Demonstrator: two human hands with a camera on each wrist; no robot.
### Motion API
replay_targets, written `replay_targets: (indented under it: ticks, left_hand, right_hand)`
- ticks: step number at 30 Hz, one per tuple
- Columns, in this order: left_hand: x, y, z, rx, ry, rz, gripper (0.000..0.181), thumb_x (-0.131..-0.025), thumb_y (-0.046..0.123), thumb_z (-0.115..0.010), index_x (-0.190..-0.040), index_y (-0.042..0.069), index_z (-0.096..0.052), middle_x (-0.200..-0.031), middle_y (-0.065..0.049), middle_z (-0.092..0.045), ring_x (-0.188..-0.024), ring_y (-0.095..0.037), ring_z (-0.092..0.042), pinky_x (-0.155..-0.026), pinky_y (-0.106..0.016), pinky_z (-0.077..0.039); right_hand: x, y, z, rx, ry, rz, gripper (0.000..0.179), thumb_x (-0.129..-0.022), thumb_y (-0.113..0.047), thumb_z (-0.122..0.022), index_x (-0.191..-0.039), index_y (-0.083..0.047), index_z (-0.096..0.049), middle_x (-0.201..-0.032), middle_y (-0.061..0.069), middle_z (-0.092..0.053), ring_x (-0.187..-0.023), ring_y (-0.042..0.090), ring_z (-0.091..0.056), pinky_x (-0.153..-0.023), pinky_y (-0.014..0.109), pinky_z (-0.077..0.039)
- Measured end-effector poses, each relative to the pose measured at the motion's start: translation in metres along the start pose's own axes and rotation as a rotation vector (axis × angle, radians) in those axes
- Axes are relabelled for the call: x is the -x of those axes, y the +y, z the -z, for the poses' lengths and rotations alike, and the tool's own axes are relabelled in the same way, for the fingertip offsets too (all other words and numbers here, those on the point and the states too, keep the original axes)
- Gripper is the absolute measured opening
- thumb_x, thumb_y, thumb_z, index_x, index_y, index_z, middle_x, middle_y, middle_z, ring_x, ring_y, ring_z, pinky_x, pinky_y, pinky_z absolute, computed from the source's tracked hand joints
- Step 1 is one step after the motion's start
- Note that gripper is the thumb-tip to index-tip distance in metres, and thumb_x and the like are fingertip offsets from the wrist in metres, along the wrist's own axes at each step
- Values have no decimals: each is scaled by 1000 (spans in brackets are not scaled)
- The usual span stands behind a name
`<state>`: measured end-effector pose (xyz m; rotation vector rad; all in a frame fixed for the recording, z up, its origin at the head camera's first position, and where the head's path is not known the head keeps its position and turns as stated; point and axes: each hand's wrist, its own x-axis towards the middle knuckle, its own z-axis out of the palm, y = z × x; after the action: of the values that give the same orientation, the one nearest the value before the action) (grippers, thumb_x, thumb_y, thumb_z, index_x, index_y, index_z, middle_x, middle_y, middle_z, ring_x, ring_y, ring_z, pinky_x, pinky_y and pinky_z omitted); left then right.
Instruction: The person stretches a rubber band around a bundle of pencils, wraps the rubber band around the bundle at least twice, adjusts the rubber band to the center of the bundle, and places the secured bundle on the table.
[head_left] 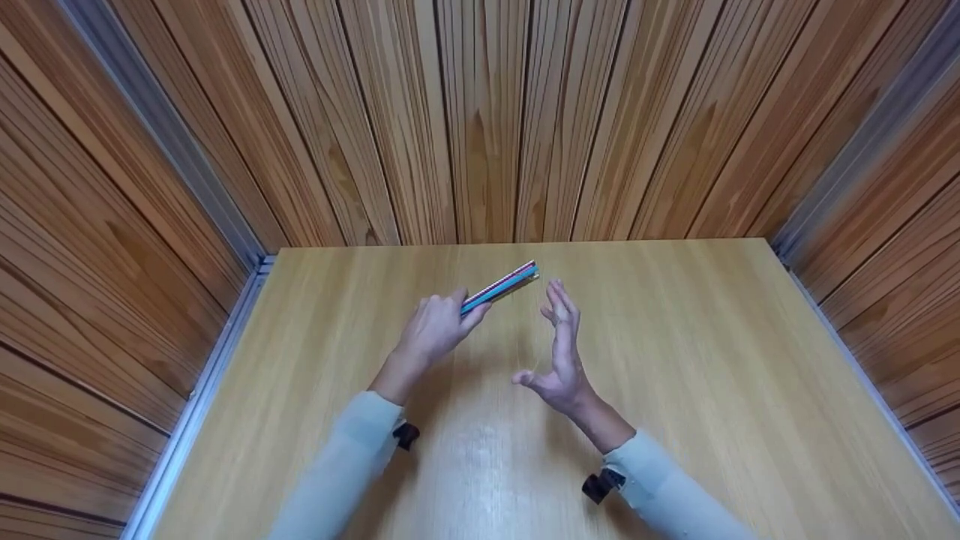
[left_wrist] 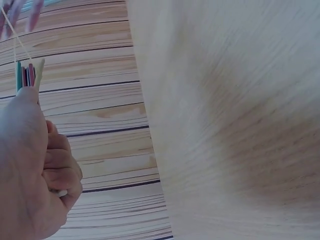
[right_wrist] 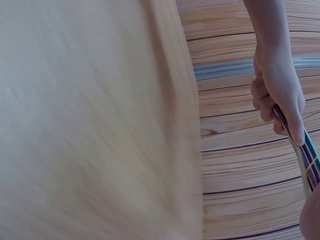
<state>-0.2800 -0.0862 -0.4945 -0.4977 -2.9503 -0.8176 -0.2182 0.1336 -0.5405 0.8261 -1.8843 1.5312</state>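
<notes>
My left hand [head_left: 435, 326] grips a bundle of thin coloured sticks [head_left: 501, 287] by the near end. Blue, red, dark and pale ones show, and they slant up to the right above the table. Just right of their far end is my right hand [head_left: 562, 367], thumb and fingers spread wide apart. A thin yellowish rubber band [left_wrist: 20, 40] runs taut from the right hand's fingers to the stick ends in the left wrist view. In the right wrist view, the left hand's thumb lies along the sticks [right_wrist: 309, 160]; part of the right hand hides their ends.
Below both hands spreads a light wooden table [head_left: 712, 360]. Wood-plank walls [head_left: 480, 120] stand behind it and at both sides, with metal rails [head_left: 217, 375] along the side edges. Each sleeve carries a small black wrist camera [head_left: 406, 435].
</notes>
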Motion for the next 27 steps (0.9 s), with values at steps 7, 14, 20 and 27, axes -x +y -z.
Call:
replay_targets:
  ticks: [7,14,20,27]
  left_hand:
    - [3,8,-2,-3,131,-59,42,-113,46,-67,-119,4,-67,-70,2,-47,-52,-10,-38,-49,-19,-30]
    - [6,9,-5,-48,300,-212,36,-111,36,-73,-107,2,-63,-66,4,-43,-51,-6,-32,-50,-17,-21]
    - [11,9,-1,-71,342,-280,35,-108,34,-77,-106,3,-62,-64,-5,-59,-51,-6,-34,-50,-14,-21]
    - [17,5,4,-128,259,-351,39,-107,41,-77,-104,5,-62,-65,0,-50,-53,-8,-37,-52,-16,-22]
  right_hand:
    - [2,-8,-5,-188,18,-179,141,-95,-86,-64,-172,11,5,-180,42,6,-176,45,-1,-134,59,-32]
    - [-7,-9,0,-421,48,-331,140,-98,-78,-69,-174,7,12,-184,37,7,-172,60,6,-126,87,-26]
    - [-14,-5,10,-492,48,-415,136,-97,-76,-72,-176,7,1,-181,38,-14,-173,37,-28,-125,48,-50]
    - [-20,3,27,-506,47,-430,132,-92,-71,-82,-170,17,-22,-150,-17,-63,-142,3,-59,-108,28,-61]
